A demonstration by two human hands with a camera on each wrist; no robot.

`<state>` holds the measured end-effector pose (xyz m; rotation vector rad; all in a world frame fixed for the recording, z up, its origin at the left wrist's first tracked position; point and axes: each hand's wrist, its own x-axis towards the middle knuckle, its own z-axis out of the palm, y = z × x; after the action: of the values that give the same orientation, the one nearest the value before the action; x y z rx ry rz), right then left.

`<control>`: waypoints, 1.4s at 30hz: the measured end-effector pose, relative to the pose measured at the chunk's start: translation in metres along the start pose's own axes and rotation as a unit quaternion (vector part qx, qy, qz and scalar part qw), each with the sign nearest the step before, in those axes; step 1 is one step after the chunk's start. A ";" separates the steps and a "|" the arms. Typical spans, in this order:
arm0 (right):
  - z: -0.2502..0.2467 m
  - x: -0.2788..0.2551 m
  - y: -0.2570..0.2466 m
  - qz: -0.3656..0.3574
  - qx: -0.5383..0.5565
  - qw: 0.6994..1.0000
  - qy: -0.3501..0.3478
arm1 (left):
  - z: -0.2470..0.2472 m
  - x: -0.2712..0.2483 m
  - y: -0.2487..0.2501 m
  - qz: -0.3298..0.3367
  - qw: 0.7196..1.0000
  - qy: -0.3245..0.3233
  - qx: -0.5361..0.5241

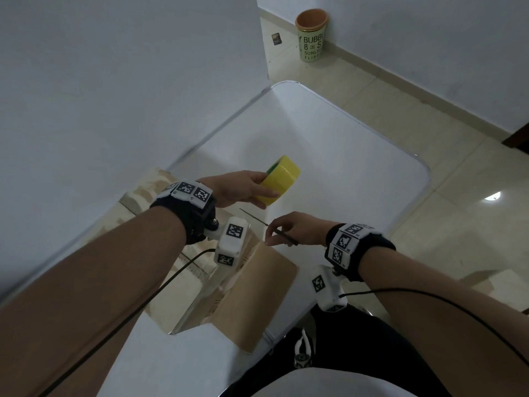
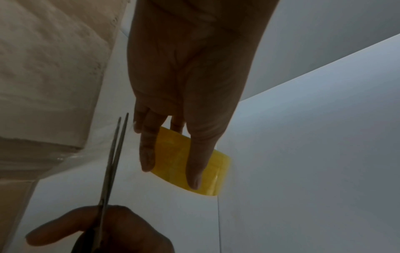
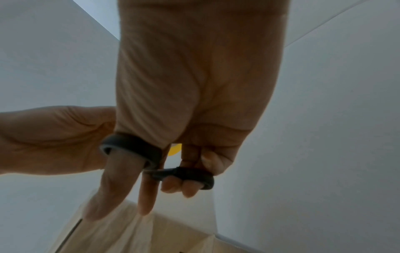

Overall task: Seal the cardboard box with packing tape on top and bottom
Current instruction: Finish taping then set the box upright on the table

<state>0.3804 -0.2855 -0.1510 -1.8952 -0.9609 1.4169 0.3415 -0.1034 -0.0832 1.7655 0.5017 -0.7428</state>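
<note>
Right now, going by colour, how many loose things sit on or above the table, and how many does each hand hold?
Yellow: 1, the roll of packing tape, in the left hand's grip.
Black-handled: 1, the scissors, in the right hand.
Brown: 1, the cardboard box on the white table.
Total: 3; each hand holds 1.

Left hand (image 2: pixel 186 82) is gripping the yellow tape roll (image 2: pixel 173 162); right hand (image 2: pixel 103 231) is holding nearly closed scissors (image 2: pixel 114 154) beside it.
</note>
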 end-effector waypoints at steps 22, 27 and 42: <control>-0.025 0.015 0.027 0.191 -0.139 0.964 0.123 | -0.014 -0.004 0.008 0.033 0.992 0.096 -0.075; -0.025 0.021 0.020 0.168 -0.175 0.958 0.155 | -0.012 -0.014 0.001 0.010 0.994 0.082 -0.069; -0.077 0.024 -0.046 -0.200 -0.239 0.914 0.261 | -0.009 -0.011 0.016 -0.014 0.981 0.115 0.153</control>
<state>0.4497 -0.2415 -0.1065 -2.0878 -1.3916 0.4141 0.3466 -0.0994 -0.0627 2.1517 0.5921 -0.6648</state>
